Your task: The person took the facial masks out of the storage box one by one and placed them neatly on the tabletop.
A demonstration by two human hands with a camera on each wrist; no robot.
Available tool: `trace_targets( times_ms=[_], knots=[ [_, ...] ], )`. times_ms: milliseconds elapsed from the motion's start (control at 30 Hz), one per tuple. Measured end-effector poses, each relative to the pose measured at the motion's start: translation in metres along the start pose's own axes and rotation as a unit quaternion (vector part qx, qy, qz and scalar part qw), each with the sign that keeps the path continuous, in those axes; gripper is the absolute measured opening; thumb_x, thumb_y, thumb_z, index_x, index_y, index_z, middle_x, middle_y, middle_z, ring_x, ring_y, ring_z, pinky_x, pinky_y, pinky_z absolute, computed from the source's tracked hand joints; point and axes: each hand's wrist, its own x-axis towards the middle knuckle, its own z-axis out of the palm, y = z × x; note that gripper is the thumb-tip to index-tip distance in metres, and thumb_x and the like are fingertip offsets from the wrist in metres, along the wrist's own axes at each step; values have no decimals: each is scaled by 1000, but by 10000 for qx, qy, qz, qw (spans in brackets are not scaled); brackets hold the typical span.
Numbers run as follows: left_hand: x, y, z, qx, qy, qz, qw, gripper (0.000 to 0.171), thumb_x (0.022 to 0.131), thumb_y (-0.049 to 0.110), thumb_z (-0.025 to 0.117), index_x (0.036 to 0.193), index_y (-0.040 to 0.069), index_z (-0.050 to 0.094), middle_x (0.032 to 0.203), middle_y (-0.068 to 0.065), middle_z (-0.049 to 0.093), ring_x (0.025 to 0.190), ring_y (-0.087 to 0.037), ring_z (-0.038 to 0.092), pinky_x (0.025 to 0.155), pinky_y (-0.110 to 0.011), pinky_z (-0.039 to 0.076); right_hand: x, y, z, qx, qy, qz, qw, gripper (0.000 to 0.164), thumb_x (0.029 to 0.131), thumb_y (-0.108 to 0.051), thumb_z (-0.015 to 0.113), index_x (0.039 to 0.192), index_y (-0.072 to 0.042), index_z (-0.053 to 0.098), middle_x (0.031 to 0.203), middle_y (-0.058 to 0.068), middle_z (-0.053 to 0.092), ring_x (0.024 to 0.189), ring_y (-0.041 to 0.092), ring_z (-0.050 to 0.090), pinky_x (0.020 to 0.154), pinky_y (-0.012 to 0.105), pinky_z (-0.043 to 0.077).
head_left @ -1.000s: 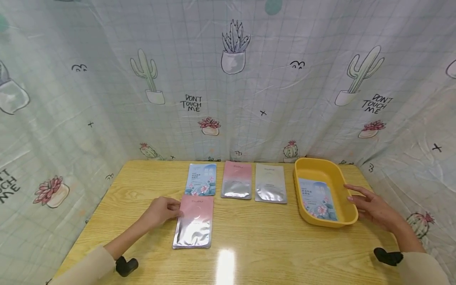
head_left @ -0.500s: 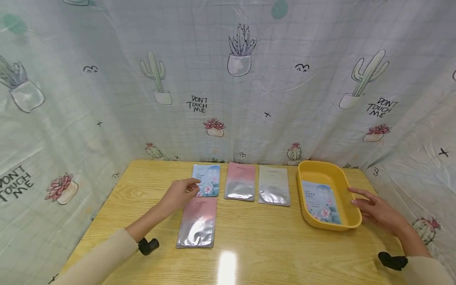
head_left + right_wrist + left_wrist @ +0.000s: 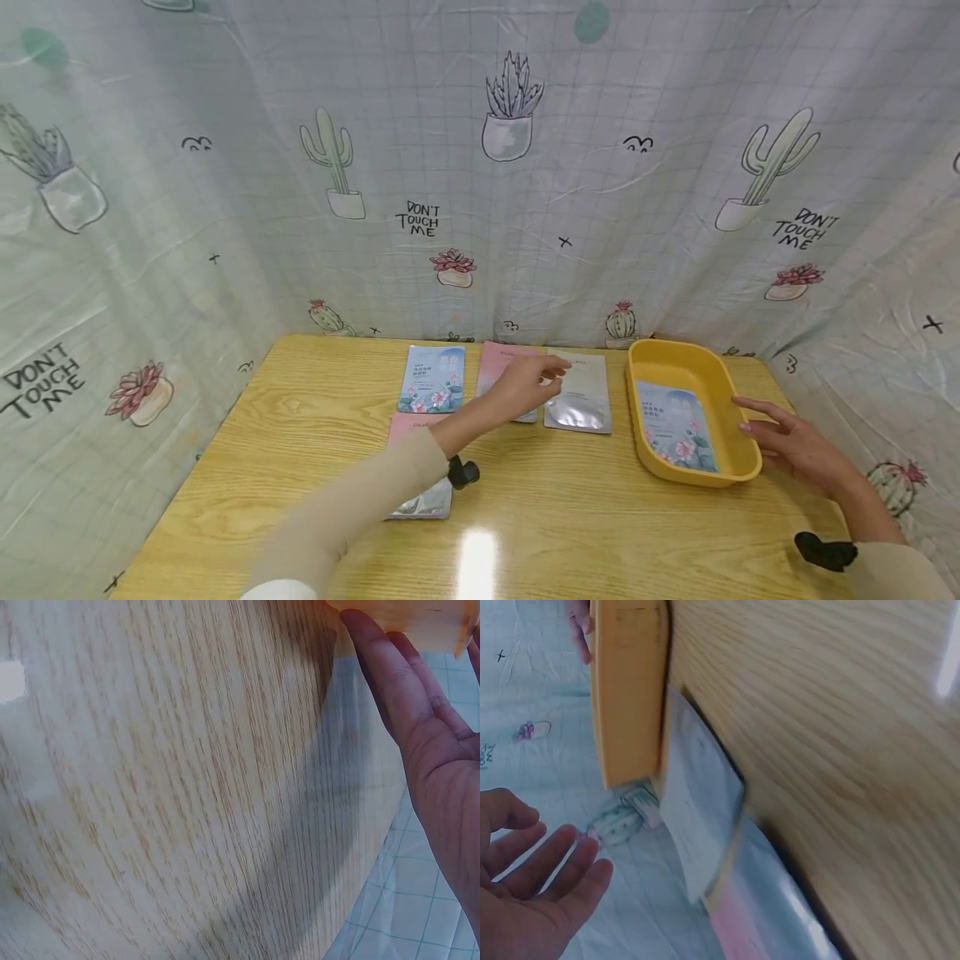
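Note:
My left hand (image 3: pixel 525 383) hovers over the back row of flat foil sachets, its fingers loosely bent and holding nothing. Its fingertips overlap the white-and-silver sachet (image 3: pixel 581 408), while the hand partly covers a pink-and-silver sachet (image 3: pixel 493 367). To their left lies a blue floral sachet (image 3: pixel 431 379). A second pink-and-silver sachet (image 3: pixel 427 504) lies in front of it, mostly hidden by my left forearm. My right hand (image 3: pixel 798 454) touches the right side of a yellow plastic bin (image 3: pixel 690 354) with extended fingers. Inside the bin is another blue floral sachet (image 3: pixel 678 427).
The sachets and bin stand on a wood-grain table (image 3: pixel 600 517) with a bright light reflection near the front. A cactus-print curtain (image 3: pixel 420 167) hangs behind the table and along both sides. Black wrist straps (image 3: pixel 825 552) sit at both sleeves.
My left hand let go of the front pink sachet, passed over the blue sachet and moved right to above the white one. My right hand has stayed at the bin. The view shifted slightly.

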Motion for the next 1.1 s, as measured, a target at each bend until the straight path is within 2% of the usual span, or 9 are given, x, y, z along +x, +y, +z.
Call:
trace_targets(
  times_ms=[300,400,533,600,733,800,900,967,1100],
  knots=[
    [66,45,45,102,-442,193,9988,39,103,16,60,142,12,60,130,-4,68,113,-13,65,86,-13,49,1,0,-2,24,-37,51,10000,50,110,-14,48,154,-35,41,123,-24,62,108,8,69,86,36,60],
    [85,63,60,402,-678,343,9963,39,103,20,62,142,12,59,130,-1,68,112,-8,66,85,-9,48,1,-1,-3,-19,4,96,10000,51,109,-15,49,156,-34,40,122,-25,61,107,7,69,86,35,60],
    [110,83,77,888,-1108,488,9887,41,103,23,64,143,15,58,131,3,67,111,-3,65,84,-6,46,1,-2,-4,-161,52,176,9997,53,109,-16,49,158,-30,36,122,-29,58,107,2,67,87,34,60],
    [121,92,84,1079,-1316,442,9844,43,102,25,65,144,17,57,132,6,66,113,-1,63,85,-5,45,0,-2,-6,-250,75,199,9995,53,110,-17,49,159,-29,34,122,-30,56,107,0,66,87,33,60],
    [142,109,94,1221,-1670,82,9783,49,100,29,68,146,21,54,136,9,63,119,2,58,90,-6,43,-3,-3,-9,-410,91,228,9989,54,110,-18,48,161,-27,31,122,-33,53,106,-5,64,87,31,60],
    [150,117,97,953,-1758,-256,9795,50,98,28,71,145,22,55,136,11,63,119,2,58,90,-7,44,-4,-3,-10,-470,106,254,9985,55,110,-18,47,161,-26,29,121,-34,52,106,-6,63,87,31,60],
    [158,124,101,539,-1725,-641,9814,48,96,24,73,141,22,59,134,12,63,116,2,59,87,-9,46,-4,-3,-11,-515,182,344,9979,57,110,-20,49,162,-27,28,120,-35,50,105,-6,63,87,30,59],
    [160,125,104,438,-1650,-814,9820,47,95,22,75,140,21,61,134,13,63,115,2,59,88,-9,46,-3,-3,-10,-502,246,406,9976,57,109,-21,50,161,-30,29,119,-34,51,104,-6,63,87,30,59],
    [160,122,110,588,-1583,-1167,9787,48,94,19,75,140,21,62,137,15,61,116,2,57,93,-9,44,-1,-3,-9,-532,273,383,9975,58,109,-21,51,162,-28,28,120,-30,53,105,-4,64,87,30,59]
  ],
)
